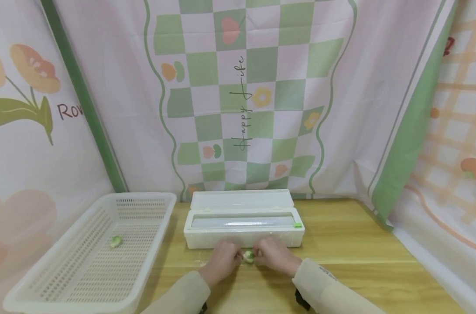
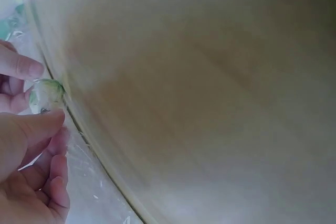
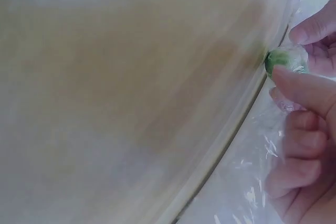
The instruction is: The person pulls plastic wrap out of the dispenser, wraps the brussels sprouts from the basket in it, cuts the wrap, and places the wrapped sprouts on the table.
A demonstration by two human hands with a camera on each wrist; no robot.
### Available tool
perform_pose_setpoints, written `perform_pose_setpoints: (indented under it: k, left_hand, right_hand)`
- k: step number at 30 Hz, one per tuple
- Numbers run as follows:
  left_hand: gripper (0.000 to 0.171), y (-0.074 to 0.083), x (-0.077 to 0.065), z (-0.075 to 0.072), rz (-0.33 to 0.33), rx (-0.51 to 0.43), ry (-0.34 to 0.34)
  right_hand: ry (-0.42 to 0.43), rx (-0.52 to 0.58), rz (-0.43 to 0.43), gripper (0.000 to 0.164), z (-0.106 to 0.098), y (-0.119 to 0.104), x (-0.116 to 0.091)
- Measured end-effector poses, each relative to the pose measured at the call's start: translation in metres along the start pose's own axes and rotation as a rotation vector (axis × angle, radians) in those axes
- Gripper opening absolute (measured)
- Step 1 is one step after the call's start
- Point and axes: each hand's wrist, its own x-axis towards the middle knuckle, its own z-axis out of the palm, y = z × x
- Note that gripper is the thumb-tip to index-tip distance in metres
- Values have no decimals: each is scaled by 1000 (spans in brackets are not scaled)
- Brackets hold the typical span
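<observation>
A small green-and-white Brussels sprout [image 1: 248,257] is between my two hands, just in front of the white cling film dispenser [image 1: 243,238]. Clear cling film [image 3: 252,182] lies around it and stretches along the front of the box. From the left, my left hand [image 1: 222,261] pinches the film at the sprout's side with thumb and fingers. My right hand [image 1: 275,255] pinches from the other side, its thumb against the sprout [image 3: 278,59] in the right wrist view. Both hands' other fingers are curled. The dispenser's lid [image 1: 241,200] stands raised at the back.
On the left is a white plastic basket [image 1: 152,261] with slotted walls; another Brussels sprout [image 1: 116,241] lies in it. A green slider [image 1: 297,225] sits at the dispenser's right end. Printed curtains [image 1: 261,87] close off the back and sides of the wooden table [image 1: 340,253].
</observation>
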Motion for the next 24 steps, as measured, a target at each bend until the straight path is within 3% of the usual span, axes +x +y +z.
perform_pose_setpoints:
  k: [5,10,14,17,24]
  left_hand:
    - [13,3,0,-2,19,4,-11]
    - [10,9,6,-16,-34,-63,-79]
    - [4,13,19,-29,-69,-81,-74]
    - [5,14,31,-34,-65,-32,-37]
    - [9,23,54,-32,-40,-36,-20]
  right_hand:
    - [-64,108,67,17,-6,0,-3]
    - [-57,146,121,17,-22,1,-6]
    - [-23,134,114,24,-37,3,-10]
    - [23,126,107,27,-49,7,-12]
    - [133,113,156,43,-70,25,-19]
